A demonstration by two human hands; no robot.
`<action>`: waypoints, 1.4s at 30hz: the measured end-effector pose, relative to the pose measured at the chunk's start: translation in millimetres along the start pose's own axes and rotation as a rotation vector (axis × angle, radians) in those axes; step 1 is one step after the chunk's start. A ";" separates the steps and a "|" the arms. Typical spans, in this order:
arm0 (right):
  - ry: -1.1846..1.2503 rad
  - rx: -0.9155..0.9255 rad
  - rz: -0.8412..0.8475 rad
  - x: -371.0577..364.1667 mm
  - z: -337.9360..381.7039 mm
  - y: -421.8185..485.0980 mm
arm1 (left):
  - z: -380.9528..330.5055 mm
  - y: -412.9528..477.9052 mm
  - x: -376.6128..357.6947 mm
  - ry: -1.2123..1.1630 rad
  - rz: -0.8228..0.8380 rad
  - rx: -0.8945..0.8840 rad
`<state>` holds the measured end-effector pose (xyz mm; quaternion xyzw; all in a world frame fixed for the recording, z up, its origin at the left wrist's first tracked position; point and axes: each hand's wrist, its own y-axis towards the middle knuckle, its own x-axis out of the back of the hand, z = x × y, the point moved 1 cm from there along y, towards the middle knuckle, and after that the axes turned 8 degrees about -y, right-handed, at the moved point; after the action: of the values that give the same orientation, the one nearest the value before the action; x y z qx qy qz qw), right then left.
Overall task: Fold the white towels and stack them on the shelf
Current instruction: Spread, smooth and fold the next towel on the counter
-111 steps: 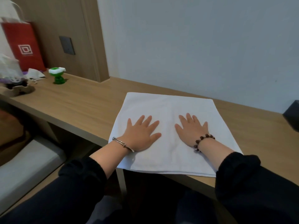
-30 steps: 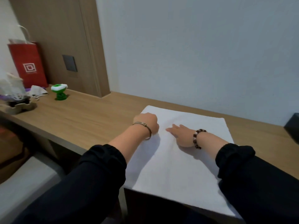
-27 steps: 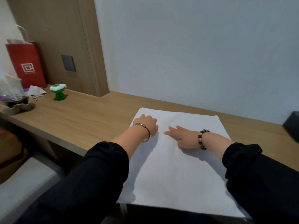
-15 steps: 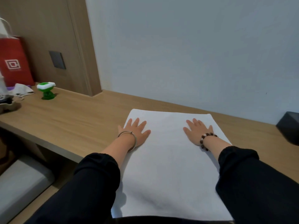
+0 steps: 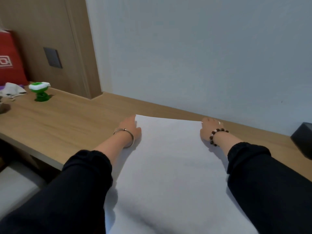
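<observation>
One white towel [image 5: 170,159] lies spread flat on the wooden desk [image 5: 67,119], reaching from near the wall to the front edge and beyond the bottom of the view. My left hand [image 5: 129,128] holds the towel's far left corner, its fingers tucked under the cloth. My right hand [image 5: 208,129] grips the far right corner with curled fingers. The far edge between my hands looks slightly raised off the desk. No shelf is in view.
At the left end of the desk stand a small green and white object [image 5: 40,92], a crumpled white mask [image 5: 12,89] and a red paper bag [image 5: 10,59]. A dark box [image 5: 303,141] sits at the right edge. A pale wall runs behind the desk.
Both hands lay flat on the towel half a second ago. They have slid outward and forward to the two far corners and taken hold of them.
</observation>
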<state>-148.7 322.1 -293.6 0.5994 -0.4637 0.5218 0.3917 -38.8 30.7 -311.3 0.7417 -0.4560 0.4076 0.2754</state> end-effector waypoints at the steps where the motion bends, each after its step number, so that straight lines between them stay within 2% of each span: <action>1: 0.041 0.040 0.024 1.5 -0.1 9.5 | -1.0 7.9 2.8 -0.022 -0.034 0.021; 4: 0.098 0.127 0.125 6.9 -2.1 32.5 | -3.4 31.5 6.7 0.017 -0.029 0.068; 8: 0.091 0.133 0.201 11.8 -7.4 54.9 | -7.3 57.5 8.7 -0.040 -0.018 0.148; 19: -0.158 0.142 0.384 22.1 -35.2 80.8 | -7.9 75.3 19.0 -0.080 0.034 0.282; 26: -0.199 0.060 0.380 29.9 -42.0 80.7 | -18.8 72.0 32.3 0.014 -0.033 0.203; 29: -0.265 -0.014 0.264 37.5 -41.2 72.9 | -20.6 75.0 32.5 -0.161 -0.124 0.194; 31: -0.242 -0.051 0.110 45.6 -37.5 69.6 | -22.9 76.6 36.5 -0.315 -0.216 0.190; 34: -0.074 -0.163 -0.231 64.3 -37.7 72.1 | -32.3 82.9 52.8 -0.445 -0.393 0.106; 36: 0.063 -0.206 -0.383 80.6 -39.2 72.2 | -41.3 87.2 66.4 -0.504 -0.488 0.036; 39: 0.267 -0.232 -0.542 101.0 -43.4 66.5 | -48.7 84.2 80.6 -0.667 -0.572 -0.047; 42: 0.401 -0.254 -0.606 100.5 -47.9 49.1 | -43.0 65.1 83.9 -0.765 -0.604 -0.063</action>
<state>-206.0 340.1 -187.8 0.5422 -0.2404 0.4277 0.6822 -91.5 -1.8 -214.9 0.9288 -0.3009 -0.0064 0.2163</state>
